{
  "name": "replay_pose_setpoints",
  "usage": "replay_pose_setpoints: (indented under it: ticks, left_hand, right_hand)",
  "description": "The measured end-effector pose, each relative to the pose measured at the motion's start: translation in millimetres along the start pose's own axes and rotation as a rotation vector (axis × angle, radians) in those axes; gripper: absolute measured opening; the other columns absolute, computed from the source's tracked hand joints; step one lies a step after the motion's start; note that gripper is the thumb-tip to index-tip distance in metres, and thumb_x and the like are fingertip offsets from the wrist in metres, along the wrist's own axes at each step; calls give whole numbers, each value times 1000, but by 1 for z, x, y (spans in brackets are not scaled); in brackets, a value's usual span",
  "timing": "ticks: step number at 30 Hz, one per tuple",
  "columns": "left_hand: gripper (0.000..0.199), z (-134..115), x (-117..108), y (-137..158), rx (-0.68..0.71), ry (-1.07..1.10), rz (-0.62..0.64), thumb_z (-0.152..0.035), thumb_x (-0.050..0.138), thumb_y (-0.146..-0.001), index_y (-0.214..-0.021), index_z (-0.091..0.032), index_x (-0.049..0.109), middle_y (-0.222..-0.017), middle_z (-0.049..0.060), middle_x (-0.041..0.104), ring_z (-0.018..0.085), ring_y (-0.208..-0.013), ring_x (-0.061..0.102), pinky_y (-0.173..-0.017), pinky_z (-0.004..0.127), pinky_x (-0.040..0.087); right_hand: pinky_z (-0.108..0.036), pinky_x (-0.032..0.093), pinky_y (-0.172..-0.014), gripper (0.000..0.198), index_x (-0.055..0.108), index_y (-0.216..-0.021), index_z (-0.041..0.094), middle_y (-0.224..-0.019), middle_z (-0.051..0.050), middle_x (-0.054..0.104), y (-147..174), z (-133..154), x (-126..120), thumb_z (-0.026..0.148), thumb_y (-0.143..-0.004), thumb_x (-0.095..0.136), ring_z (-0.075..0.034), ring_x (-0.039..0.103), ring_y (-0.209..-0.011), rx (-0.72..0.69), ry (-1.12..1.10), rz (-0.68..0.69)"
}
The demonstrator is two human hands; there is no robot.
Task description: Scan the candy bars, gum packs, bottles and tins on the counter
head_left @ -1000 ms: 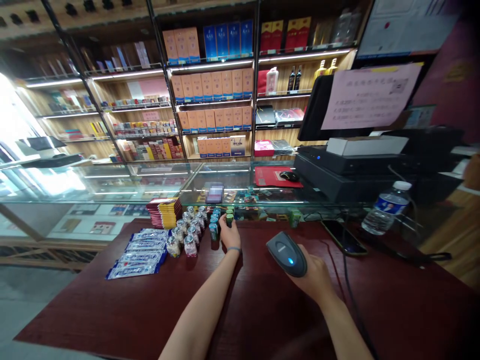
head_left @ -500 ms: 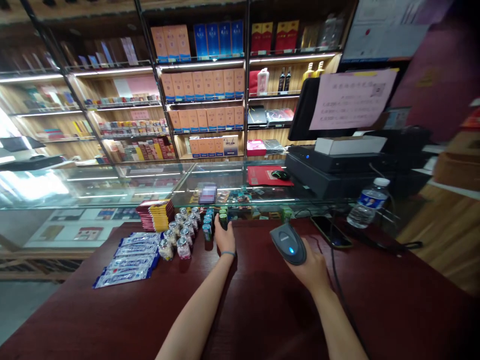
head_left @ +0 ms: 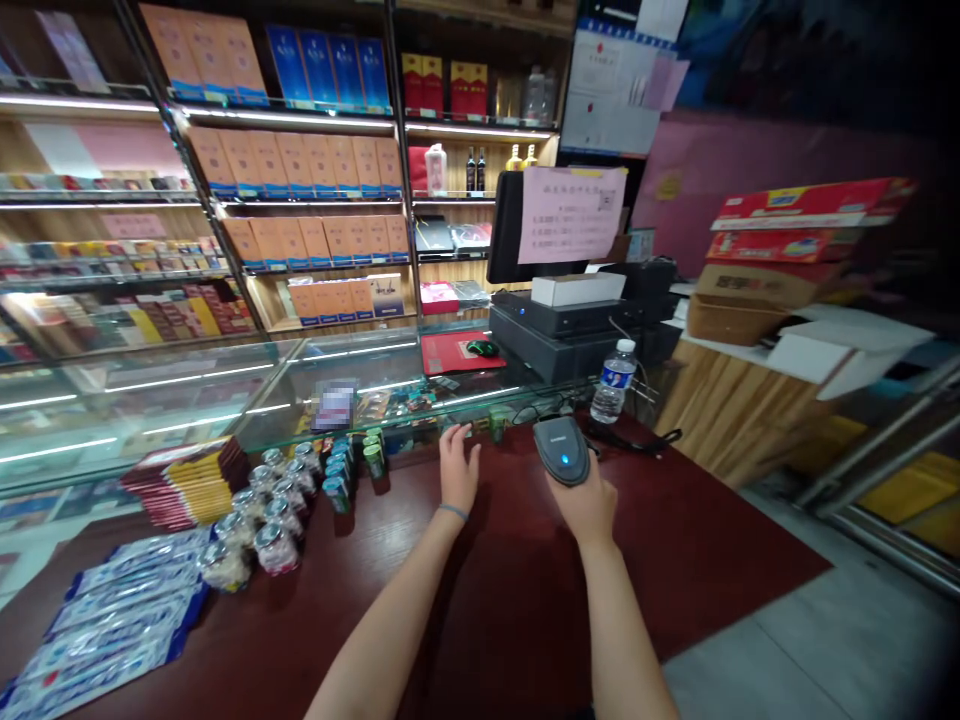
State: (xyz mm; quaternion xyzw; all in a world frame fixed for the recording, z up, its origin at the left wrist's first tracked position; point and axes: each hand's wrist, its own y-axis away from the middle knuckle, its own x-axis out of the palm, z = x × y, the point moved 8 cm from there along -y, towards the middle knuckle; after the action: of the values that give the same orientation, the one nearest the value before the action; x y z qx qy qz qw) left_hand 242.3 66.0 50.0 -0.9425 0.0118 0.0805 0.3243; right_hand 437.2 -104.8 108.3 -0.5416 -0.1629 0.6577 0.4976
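My right hand (head_left: pixel 589 508) is wrapped round a dark grey barcode scanner (head_left: pixel 562 450) with a blue light on its top, held over the dark red counter. Empty, with fingers stretched forward, my left hand (head_left: pixel 459 472) hovers to the scanner's left. Beyond that hand, by the glass, stands a green cylindrical container (head_left: pixel 497 425). To its left are short rows of small green tubes (head_left: pixel 373 455) and blue tubes (head_left: pixel 337 485). Farther left come small clear jars with silver lids (head_left: pixel 276 545), stacked red and yellow packets (head_left: pixel 199 485) and flat blue-white packets (head_left: pixel 124 600).
A water bottle (head_left: pixel 609 385) and a black cable (head_left: pixel 637 438) lie beyond my right hand. Behind the counter are a glass display case (head_left: pixel 285 380), a mouse (head_left: pixel 481 348) and a monitor (head_left: pixel 506 230). Stacked boxes (head_left: pixel 780 270) stand at the right, past the counter's edge.
My view has swung right. My left hand has moved away from the green tubes, rightward, and its fingers have spread. The scanner stays in my right hand; the phone on the counter is now hidden.
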Motion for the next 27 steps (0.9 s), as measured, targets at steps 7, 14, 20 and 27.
replay_pose_setpoints:
  ticks: [7,14,20,27]
  left_hand:
    - [49,13,71,-17,13,33,183,-14,61,-86,-134,-26,61,-133,12,48,26,-125,53,-115,51,39]
    - [50,17,73,-26,34,-49,127,-14,64,-85,-133,-29,63,-151,12,39,34,-146,34,-121,57,28]
    - [21,7,62,-20,21,10,106,-19,70,-84,-104,-24,71,-142,14,48,34,-140,40,-119,57,30]
    - [23,0,8,-1,-27,148,-51,-30,67,-90,-111,-21,63,-122,13,54,27,-122,52,-111,46,39]
  right_hand:
    - [-32,41,-45,43,63,-114,14,-60,-9,69,-5,-31,-11,46,-84,59,-28,62,-47,96,-56,-57]
    - [-33,45,-49,45,63,-115,15,-68,-12,73,-3,-40,-10,47,-84,62,-30,67,-53,132,-47,-85]
    - [-34,45,-50,45,63,-114,15,-68,-12,73,-3,-33,-7,48,-84,60,-31,66,-53,125,-25,-23]
    - [-32,41,-48,47,64,-112,12,-61,-12,69,-3,-21,-6,50,-84,59,-29,63,-50,79,-29,-9]
